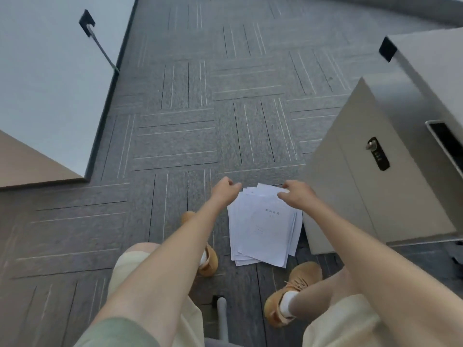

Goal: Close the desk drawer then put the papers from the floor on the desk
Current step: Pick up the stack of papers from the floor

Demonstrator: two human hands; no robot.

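A fanned stack of white printed papers (263,229) is on the grey carpet between my feet. My left hand (225,190) is curled around the stack's far left corner. At the far right edge, my right hand (297,194) pinches the sheets between thumb and fingers. I cannot tell whether the stack is off the floor. To the right stands the beige desk drawer unit (363,176) with a black combination lock (378,154). Its front looks flush and shut. The desk top (436,61) shows above it at the upper right.
A white partition panel (50,83) and a beige surface (22,164) fill the left side. My tan boots (290,294) flank the papers. A grey chair leg (221,319) is near the bottom edge. Open carpet (213,96) stretches ahead.
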